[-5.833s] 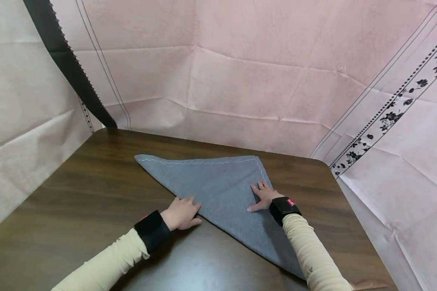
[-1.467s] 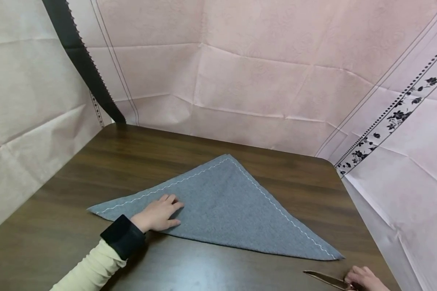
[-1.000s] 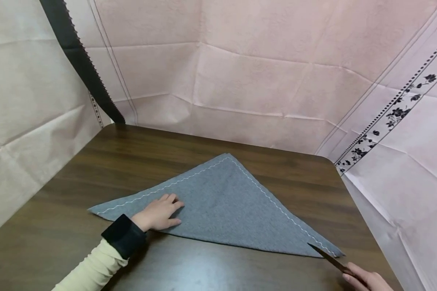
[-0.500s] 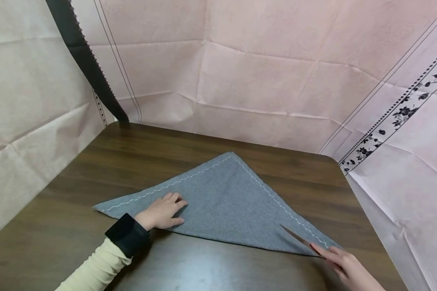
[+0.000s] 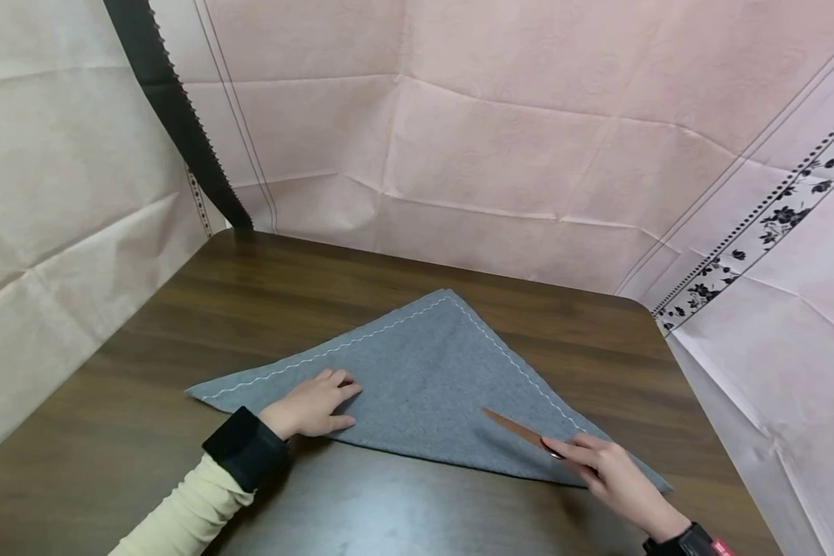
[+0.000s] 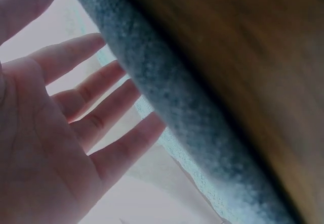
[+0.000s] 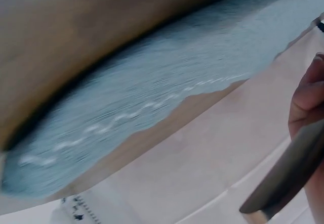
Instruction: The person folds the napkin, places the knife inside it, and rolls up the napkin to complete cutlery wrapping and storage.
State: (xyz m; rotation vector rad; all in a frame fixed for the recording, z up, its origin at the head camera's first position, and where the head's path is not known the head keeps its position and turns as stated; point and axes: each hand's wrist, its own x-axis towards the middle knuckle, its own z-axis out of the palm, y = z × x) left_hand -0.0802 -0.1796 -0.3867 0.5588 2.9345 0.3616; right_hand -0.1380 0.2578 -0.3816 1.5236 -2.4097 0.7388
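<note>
Left hand [image 5: 310,404]: fingers spread, released, resting on the cloth [image 5: 417,401]
Cloth: grey triangle, white stitching along two edges, on the table [image 5: 333,286]
Blade [image 5: 513,426]: over the cloth's right half, tip leftward
Right hand [image 5: 610,469]: fingers grasping the blade's rear end

Creased pale pink sheeting [image 5: 493,147] encloses the far side and both flanks, a black strip [image 5: 181,123] with a jagged edge slanting down at left and a black floral band [image 5: 781,220] at right. The dark brown, wood-grained table [image 5: 375,266] has rounded far corners; whitish light [image 5: 382,525] reflects off its near part.
</note>
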